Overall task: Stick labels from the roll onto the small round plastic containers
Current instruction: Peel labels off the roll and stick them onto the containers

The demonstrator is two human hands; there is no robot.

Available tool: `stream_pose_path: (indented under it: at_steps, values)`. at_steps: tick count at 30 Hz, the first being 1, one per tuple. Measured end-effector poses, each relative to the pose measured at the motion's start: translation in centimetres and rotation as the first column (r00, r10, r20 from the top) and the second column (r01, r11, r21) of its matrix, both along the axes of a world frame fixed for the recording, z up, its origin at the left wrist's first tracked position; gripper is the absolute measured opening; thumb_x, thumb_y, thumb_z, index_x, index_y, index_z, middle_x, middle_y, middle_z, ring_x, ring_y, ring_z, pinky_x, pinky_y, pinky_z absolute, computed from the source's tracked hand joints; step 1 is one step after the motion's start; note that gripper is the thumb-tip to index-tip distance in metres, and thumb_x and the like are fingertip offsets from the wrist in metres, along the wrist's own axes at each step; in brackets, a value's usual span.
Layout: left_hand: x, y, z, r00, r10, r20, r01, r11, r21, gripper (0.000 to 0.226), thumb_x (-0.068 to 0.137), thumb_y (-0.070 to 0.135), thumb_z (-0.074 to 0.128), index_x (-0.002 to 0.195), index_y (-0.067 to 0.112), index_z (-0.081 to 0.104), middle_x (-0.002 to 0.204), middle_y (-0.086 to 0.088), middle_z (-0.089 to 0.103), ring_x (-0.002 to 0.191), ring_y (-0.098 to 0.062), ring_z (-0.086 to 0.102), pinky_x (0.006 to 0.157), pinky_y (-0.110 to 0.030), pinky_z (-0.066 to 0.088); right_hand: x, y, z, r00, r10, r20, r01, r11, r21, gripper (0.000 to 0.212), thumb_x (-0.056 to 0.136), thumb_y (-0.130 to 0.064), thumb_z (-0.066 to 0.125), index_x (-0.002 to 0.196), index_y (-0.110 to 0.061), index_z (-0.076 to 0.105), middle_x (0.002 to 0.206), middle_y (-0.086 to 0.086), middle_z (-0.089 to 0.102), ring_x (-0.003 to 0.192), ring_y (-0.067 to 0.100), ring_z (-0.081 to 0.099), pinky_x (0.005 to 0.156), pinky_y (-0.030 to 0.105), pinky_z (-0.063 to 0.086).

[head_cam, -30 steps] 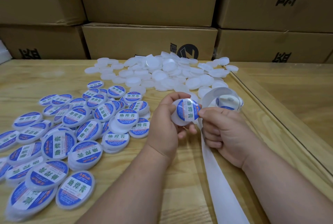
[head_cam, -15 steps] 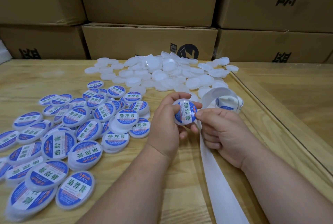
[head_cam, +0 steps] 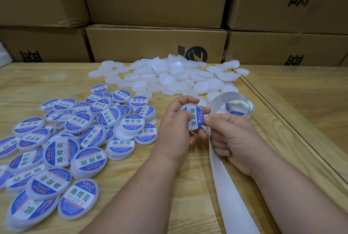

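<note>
My left hand (head_cam: 174,130) grips a small round white container (head_cam: 194,119) above the table, its blue and white label facing me. My right hand (head_cam: 234,135) meets it from the right: thumb and forefinger pinch the container's right edge at the label, the other fingers curled. The label roll (head_cam: 238,108) stands just behind my right hand. Its bare white backing strip (head_cam: 233,205) runs from the roll past my right hand to the near edge. Several labelled containers (head_cam: 75,139) lie to the left; several plain white ones (head_cam: 169,79) are heaped at the back.
Stacked cardboard boxes (head_cam: 156,45) wall off the back of the wooden table (head_cam: 56,83). A raised wooden rail (head_cam: 286,126) runs diagonally along the right, with another wooden surface beyond it.
The container has turned a little in my left hand and dropped slightly. My right thumb and forefinger have stayed at the label's right edge. Piles and roll are unmoved.
</note>
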State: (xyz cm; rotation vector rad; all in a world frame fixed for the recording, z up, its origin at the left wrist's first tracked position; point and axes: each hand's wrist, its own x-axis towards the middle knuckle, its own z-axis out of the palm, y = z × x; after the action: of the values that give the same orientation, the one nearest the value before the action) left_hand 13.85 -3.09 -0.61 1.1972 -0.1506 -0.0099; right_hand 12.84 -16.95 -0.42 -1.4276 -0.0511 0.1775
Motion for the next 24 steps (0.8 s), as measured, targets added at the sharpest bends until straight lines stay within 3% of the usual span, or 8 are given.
stream_pose_path:
  at_steps: [4,8,11,13,16,18,20,24]
  values:
    - [0.2,-0.12,-0.25,0.998,0.06,-0.033,-0.06,0.998,-0.006,0.041,0.067,0.008,0.04,0.092,0.03,0.064,0.095,-0.006,0.077,0.048,-0.02,0.056,0.039,-0.021,0.03,0.06,-0.11,-0.1,1.0,-0.026,-0.013,0.026,1.0,0.014,0.031,0.097,-0.016,0.06,0.071,-0.017,0.078,0.048,-0.006,0.025,0.043,0.009,0.015,0.045,0.025,0.009]
    - [0.38,-0.3,-0.66,0.99,0.135,-0.029,-0.135,0.991,0.014,0.038,0.078,0.001,0.047,0.104,0.026,0.06,0.097,-0.004,0.076,0.052,-0.019,0.058,0.041,-0.018,0.038,0.12,-0.12,-0.3,0.999,-0.038,-0.005,0.038,0.999,0.038,0.026,0.098,-0.015,0.057,0.088,-0.014,0.082,0.048,-0.005,0.024,0.043,0.009,0.016,0.045,0.025,0.01]
    - [0.43,-0.2,-0.77,0.983,0.185,-0.017,-0.183,0.98,0.076,0.042,0.072,0.007,0.054,0.104,0.033,0.058,0.099,0.004,0.076,0.054,-0.017,0.061,0.044,-0.018,0.041,0.28,-0.39,-0.44,0.997,-0.075,-0.016,0.076,0.991,0.11,0.023,0.098,-0.014,0.056,0.096,-0.007,0.078,0.048,-0.004,0.023,0.042,0.009,0.016,0.043,0.022,0.011]
    - [0.46,-0.09,-0.83,0.979,0.205,-0.004,-0.204,0.975,0.092,0.039,0.08,0.007,0.063,0.107,0.034,0.059,0.095,0.005,0.077,0.053,-0.015,0.06,0.048,-0.021,0.044,0.36,-0.68,-0.46,0.995,-0.096,-0.019,0.098,0.98,0.172,0.025,0.098,-0.014,0.054,0.101,-0.005,0.076,0.049,-0.004,0.022,0.042,0.009,0.015,0.041,0.021,0.014]
    - [0.4,0.15,-0.6,0.974,0.226,-0.021,-0.223,0.97,0.095,0.021,0.089,0.024,0.075,0.107,0.032,0.066,0.078,0.003,0.075,0.049,-0.013,0.056,0.051,-0.022,0.044,0.44,-0.91,-0.45,0.994,-0.108,-0.01,0.108,0.968,0.226,0.026,0.095,-0.016,0.054,0.098,-0.008,0.078,0.051,-0.003,0.02,0.042,0.01,0.015,0.039,0.02,0.016]
    - [0.2,0.25,-0.13,0.979,0.2,-0.04,-0.197,0.978,0.069,0.015,0.097,0.043,0.063,0.102,0.03,0.069,0.087,0.001,0.079,0.044,-0.013,0.053,0.047,-0.023,0.041,0.48,-0.91,-0.49,0.994,-0.111,-0.007,0.11,0.966,0.236,0.025,0.092,-0.018,0.055,0.094,-0.011,0.079,0.051,-0.004,0.02,0.042,0.009,0.015,0.038,0.021,0.017]
    - [0.09,0.41,0.0,0.979,0.193,-0.062,-0.192,0.981,0.027,0.035,0.101,0.056,0.046,0.097,0.033,0.071,0.087,-0.005,0.079,0.037,-0.015,0.049,0.04,-0.02,0.035,0.54,-0.88,-0.52,0.994,-0.113,-0.005,0.111,0.966,0.235,0.024,0.092,-0.018,0.055,0.091,-0.013,0.079,0.051,-0.004,0.02,0.041,0.009,0.015,0.038,0.02,0.017]
    - [0.0,0.15,-0.1,0.964,0.262,-0.053,-0.262,0.965,-0.004,0.044,0.103,0.058,0.037,0.098,0.03,0.071,0.057,-0.001,0.063,0.036,-0.013,0.041,0.035,-0.019,0.029,0.62,-0.8,-0.47,0.995,-0.102,-0.01,0.102,0.968,0.23,0.024,0.078,-0.025,0.06,0.088,-0.014,0.079,0.05,-0.005,0.021,0.041,0.009,0.016,0.038,0.019,0.018]
